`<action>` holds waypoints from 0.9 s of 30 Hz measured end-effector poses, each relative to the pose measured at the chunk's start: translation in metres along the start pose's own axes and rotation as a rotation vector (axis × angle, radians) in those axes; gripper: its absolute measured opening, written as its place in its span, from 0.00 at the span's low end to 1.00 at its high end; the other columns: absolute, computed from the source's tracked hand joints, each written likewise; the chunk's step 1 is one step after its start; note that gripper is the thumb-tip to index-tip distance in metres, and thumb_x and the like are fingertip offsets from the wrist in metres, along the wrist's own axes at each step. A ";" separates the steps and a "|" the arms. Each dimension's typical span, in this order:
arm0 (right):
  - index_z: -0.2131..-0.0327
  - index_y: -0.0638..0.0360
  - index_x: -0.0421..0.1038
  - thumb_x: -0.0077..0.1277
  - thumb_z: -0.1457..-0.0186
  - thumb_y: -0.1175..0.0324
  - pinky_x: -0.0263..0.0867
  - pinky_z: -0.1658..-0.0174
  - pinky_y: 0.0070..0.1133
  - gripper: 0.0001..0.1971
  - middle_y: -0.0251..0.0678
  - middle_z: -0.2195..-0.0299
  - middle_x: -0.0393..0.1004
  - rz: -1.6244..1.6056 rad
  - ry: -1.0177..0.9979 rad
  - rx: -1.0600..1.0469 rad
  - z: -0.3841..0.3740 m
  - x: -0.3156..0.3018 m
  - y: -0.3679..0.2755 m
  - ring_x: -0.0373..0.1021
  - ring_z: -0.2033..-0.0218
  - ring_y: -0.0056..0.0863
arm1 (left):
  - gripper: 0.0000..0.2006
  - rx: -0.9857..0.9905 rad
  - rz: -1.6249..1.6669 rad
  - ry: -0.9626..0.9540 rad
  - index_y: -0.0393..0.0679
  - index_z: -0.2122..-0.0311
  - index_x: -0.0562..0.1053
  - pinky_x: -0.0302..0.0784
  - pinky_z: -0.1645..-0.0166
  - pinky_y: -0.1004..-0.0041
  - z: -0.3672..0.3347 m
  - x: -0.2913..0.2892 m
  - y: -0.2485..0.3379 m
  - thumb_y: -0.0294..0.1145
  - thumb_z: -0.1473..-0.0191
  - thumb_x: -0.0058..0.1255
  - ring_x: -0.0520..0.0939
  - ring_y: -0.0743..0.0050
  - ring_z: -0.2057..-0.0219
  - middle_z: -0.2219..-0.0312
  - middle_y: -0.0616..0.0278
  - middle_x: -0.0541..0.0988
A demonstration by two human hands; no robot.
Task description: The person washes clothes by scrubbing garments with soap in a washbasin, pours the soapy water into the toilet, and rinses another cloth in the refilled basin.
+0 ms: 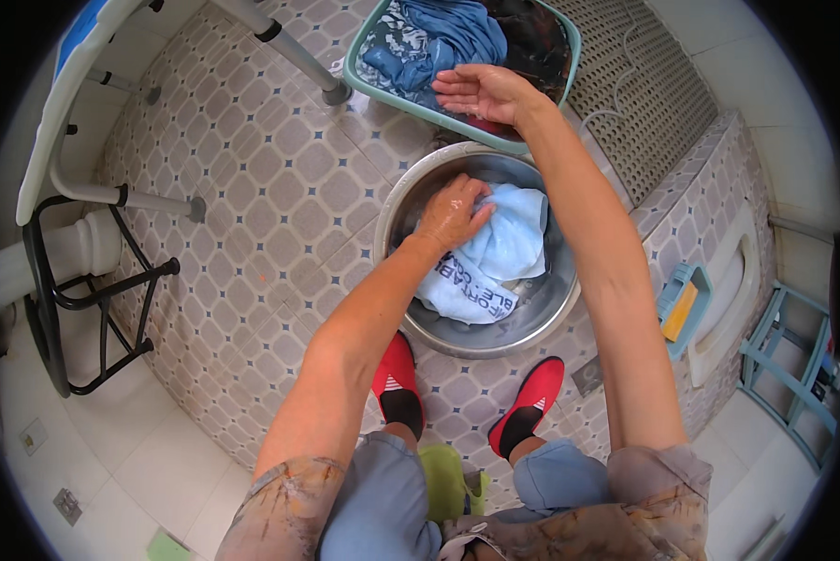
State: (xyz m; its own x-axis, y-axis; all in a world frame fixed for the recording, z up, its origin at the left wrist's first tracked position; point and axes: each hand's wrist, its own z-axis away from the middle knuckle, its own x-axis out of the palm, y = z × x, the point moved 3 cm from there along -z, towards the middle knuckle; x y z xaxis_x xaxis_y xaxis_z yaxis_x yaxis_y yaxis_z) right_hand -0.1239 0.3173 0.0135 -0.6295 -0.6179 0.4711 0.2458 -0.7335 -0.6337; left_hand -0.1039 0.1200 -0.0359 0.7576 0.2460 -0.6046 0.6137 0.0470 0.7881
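Observation:
A wide metal basin (397,304) sits on the floor in front of my feet. In it lies a wet light blue cloth (509,234), part of it paler with dark printed lettering. My left hand (453,210) is closed on the upper left of this cloth, fingers bent and thumb against it. Beyond the basin stands a pale green tub (420,109) of wet laundry, with a bunched blue garment (453,42) and darker, patterned pieces. Over the tub's near side my right hand (481,92) is open, palm up and slightly cupped, wet, holding nothing.
Metal legs of a white-topped stand (280,47) rise at the upper left, above a black folding frame (93,299). A perforated mat (649,84) lies at the upper right. Below it are a blue holder (687,294) and a blue rack (785,360). Red shoes (537,388) flank the basin's near side.

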 end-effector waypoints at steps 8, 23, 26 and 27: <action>0.54 0.71 0.66 0.43 0.44 0.70 0.63 0.45 0.30 0.16 0.47 0.55 0.71 -0.108 0.144 0.079 -0.037 -0.013 0.027 0.68 0.53 0.40 | 0.11 0.003 0.017 0.027 0.45 0.64 0.70 0.73 0.63 0.63 0.005 -0.005 -0.006 0.36 0.53 0.55 0.76 0.57 0.68 0.71 0.56 0.71; 0.65 0.66 0.74 0.47 0.43 0.59 0.70 0.63 0.21 0.16 0.36 0.70 0.76 0.987 -0.508 0.195 0.096 0.055 0.029 0.73 0.68 0.25 | 0.14 0.239 -0.167 0.183 0.43 0.62 0.70 0.72 0.60 0.62 0.005 -0.006 -0.002 0.37 0.53 0.54 0.76 0.55 0.66 0.68 0.54 0.72; 0.62 0.65 0.73 0.44 0.41 0.59 0.70 0.60 0.20 0.17 0.37 0.66 0.76 0.725 -0.437 -0.076 0.097 0.042 0.015 0.73 0.66 0.24 | 0.14 0.008 -0.166 -0.103 0.43 0.62 0.70 0.72 0.60 0.61 -0.001 0.000 0.003 0.38 0.53 0.54 0.76 0.53 0.67 0.68 0.54 0.71; 0.60 0.67 0.72 0.43 0.41 0.60 0.70 0.58 0.19 0.18 0.38 0.64 0.76 0.565 -0.338 -0.080 0.087 0.035 0.004 0.73 0.66 0.24 | 0.14 -0.058 -0.092 -0.119 0.43 0.62 0.70 0.72 0.59 0.60 0.000 -0.002 0.002 0.37 0.52 0.53 0.76 0.51 0.65 0.66 0.52 0.72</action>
State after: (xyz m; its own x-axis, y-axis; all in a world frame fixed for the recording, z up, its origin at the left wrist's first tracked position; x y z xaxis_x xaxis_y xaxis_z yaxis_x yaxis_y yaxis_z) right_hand -0.0811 0.2678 0.0803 -0.1512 -0.9657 0.2111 0.4062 -0.2554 -0.8773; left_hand -0.1039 0.1200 -0.0328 0.7219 0.1217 -0.6813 0.6705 0.1209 0.7320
